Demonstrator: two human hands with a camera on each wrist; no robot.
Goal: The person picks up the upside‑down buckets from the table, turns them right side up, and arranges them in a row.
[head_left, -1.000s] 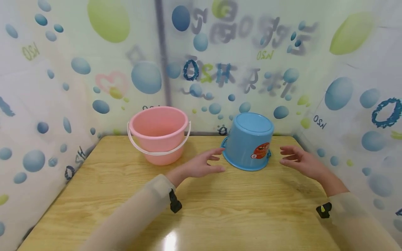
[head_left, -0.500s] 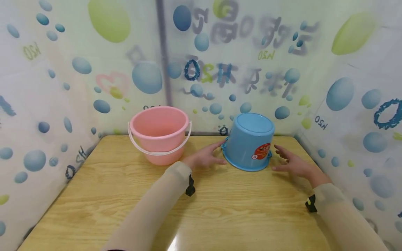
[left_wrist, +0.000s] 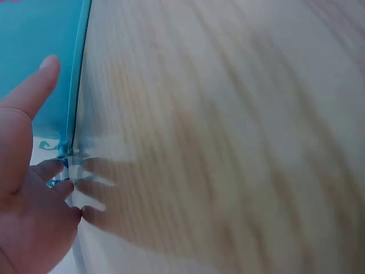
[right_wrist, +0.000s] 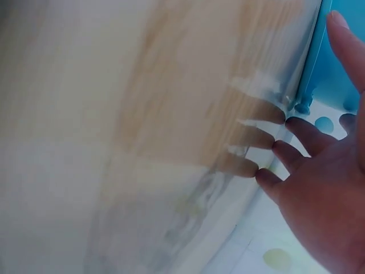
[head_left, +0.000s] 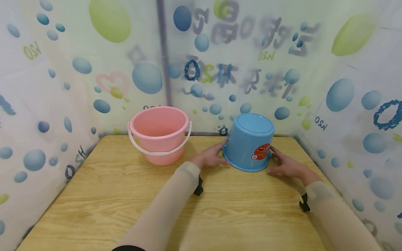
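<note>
A blue bucket (head_left: 248, 146) stands upside down on the wooden table, its round base up and a red label on its side. My left hand (head_left: 212, 156) is at its left side, thumb spread in front and fingers by the rim and handle joint. On the opposite side my right hand (head_left: 287, 166) lies close to the rim, thumb apart from the fingers. In the right wrist view the fingertips (right_wrist: 292, 123) rest on the table by the bucket's edge. Neither hand visibly grips it; whether the left fingers (left_wrist: 54, 171) touch the handle, I cannot tell.
A pink bucket (head_left: 161, 150) with a white handle (head_left: 157, 153) stands upright to the left, close behind my left hand. The wooden table (head_left: 103, 195) ends at a patterned sheet wall (head_left: 207, 101) at the back, with more sheeting at both sides.
Both hands have closed in on the blue bucket, the left moving right and the right moving left. Neither bucket has visibly moved.
</note>
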